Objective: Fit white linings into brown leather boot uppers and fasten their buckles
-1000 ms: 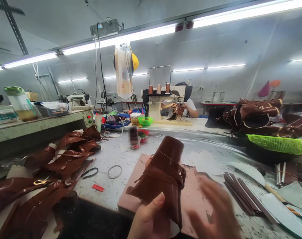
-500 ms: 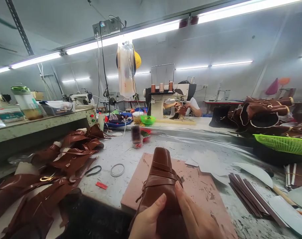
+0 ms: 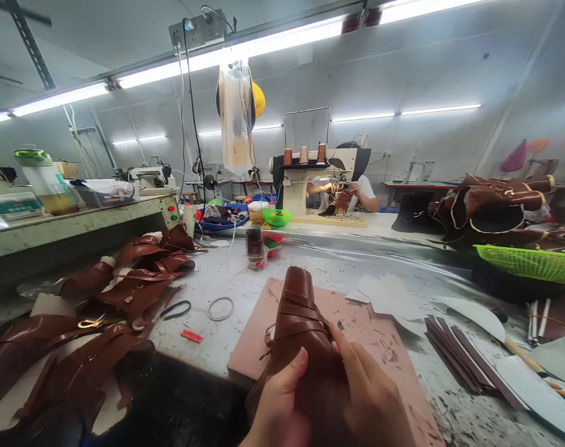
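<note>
Your left hand (image 3: 277, 406) and right hand (image 3: 373, 403) hold the strapped brown leather upper (image 3: 301, 316), fingers (image 3: 296, 369) wrapped shut, tilted so its straps face you.

Speckled worktable (image 3: 226, 273) with pink board (image 3: 370, 329), brown leather pieces (image 3: 124, 292), ring (image 3: 220, 308), red tag (image 3: 191, 336); green basket (image 3: 529, 264) at right

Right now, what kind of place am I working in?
Likely a shoe or leather-goods workshop: the left hand and right hand hold a leather boot piece, more leather pieces lie piled at left, and a person works at a sewing machine opposite.
</note>
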A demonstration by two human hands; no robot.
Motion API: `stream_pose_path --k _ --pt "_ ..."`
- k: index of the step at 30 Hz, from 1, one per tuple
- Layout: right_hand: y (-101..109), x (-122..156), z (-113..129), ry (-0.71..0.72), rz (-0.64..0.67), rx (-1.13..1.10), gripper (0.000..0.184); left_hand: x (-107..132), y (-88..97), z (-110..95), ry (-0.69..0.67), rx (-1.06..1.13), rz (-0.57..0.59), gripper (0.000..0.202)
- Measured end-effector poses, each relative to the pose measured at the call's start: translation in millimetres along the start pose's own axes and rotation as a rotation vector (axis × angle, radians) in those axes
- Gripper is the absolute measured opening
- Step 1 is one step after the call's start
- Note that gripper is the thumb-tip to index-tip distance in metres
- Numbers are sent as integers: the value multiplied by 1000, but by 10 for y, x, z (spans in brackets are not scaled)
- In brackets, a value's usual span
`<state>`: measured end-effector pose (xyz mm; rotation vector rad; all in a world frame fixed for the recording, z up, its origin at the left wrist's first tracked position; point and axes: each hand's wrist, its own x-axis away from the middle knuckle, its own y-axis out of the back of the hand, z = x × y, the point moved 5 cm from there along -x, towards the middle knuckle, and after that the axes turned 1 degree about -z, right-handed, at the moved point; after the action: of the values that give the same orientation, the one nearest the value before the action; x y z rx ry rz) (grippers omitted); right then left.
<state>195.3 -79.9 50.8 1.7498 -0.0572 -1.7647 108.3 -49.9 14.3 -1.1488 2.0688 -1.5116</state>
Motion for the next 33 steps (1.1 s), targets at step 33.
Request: stream_pose_path --k 33 --pt "16 85 44 -126 -275 -215 24 126 19 68 208 55 302 40"
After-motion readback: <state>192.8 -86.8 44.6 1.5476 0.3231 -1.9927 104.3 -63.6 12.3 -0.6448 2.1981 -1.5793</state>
